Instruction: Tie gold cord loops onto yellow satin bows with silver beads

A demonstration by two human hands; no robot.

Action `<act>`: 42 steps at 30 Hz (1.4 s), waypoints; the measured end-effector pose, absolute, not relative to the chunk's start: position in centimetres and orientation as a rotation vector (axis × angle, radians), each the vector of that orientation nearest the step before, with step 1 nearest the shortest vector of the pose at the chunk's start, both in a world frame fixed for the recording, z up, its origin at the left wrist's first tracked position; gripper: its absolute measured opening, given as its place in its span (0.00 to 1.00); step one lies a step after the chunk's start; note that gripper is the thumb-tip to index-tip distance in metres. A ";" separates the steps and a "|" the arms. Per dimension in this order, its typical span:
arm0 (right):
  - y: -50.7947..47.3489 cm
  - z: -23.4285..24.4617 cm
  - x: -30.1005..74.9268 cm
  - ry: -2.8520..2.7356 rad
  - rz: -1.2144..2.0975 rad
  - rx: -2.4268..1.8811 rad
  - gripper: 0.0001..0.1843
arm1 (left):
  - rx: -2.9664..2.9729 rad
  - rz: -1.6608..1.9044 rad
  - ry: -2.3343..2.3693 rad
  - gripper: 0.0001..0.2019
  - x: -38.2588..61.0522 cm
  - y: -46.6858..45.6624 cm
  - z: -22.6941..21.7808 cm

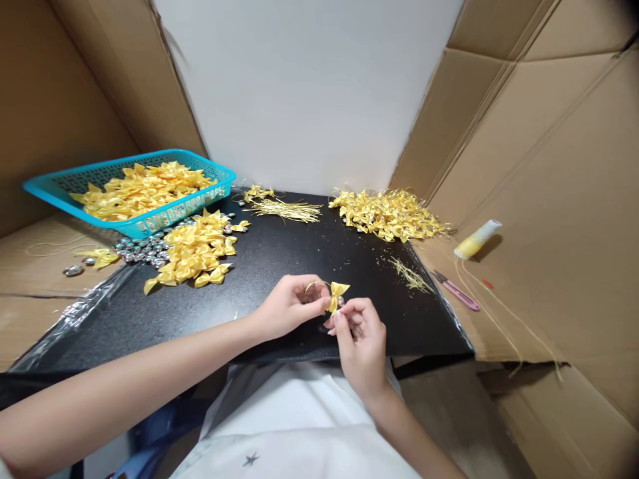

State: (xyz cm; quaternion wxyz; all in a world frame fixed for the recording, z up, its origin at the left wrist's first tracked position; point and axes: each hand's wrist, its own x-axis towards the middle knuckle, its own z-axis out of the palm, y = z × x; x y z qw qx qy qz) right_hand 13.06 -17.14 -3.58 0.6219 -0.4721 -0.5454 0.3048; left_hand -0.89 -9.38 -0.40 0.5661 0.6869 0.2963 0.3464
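Two hands meet low over the near edge of the black surface (pixel 279 259). The left hand (pixel 289 309) pinches a yellow ribbon bow (pixel 339 291) between thumb and forefinger, and the right hand (pixel 362 339) closes its fingertips on the same bow from below, at the knot. The bow is held just above the surface, between the two hands. A thin gold thread loop (pixel 316 285) arcs over the left hand's knuckles.

Right of the hands, a small scatter of gold thread clippings (pixel 412 276) lies near the surface's right edge. Just off that edge, pink thread snips (pixel 456 291) rest on the cardboard (pixel 499 332). A yellow thread spool (pixel 476 239) lies on its side a little further back.

To the left, a loose heap of yellow bows (pixel 197 253) sits on the surface, touching a cluster of small silver beads (pixel 142 249). Behind these stands a teal plastic basket (pixel 184 209) with latticed walls. It is filled with a shallow layer of more yellow bows (pixel 140 189), heaped toward the middle.

At the far edge lie a bundle of cut gold threads (pixel 289 210) and, to its right, a large pile of bows tangled with gold thread (pixel 387 213). Cardboard walls flank a white backdrop (pixel 304 93).
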 end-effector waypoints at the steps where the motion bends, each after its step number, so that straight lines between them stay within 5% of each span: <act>1: -17.1 -3.6 13.0 -1.253 0.702 -1.089 0.03 | 1.634 0.820 0.697 0.13 -0.9 -9.4 -0.4; 42: -16.0 -2.8 13.8 -1.297 0.582 -1.178 0.06 | 1.310 0.729 0.757 0.13 -1.0 -8.6 -0.2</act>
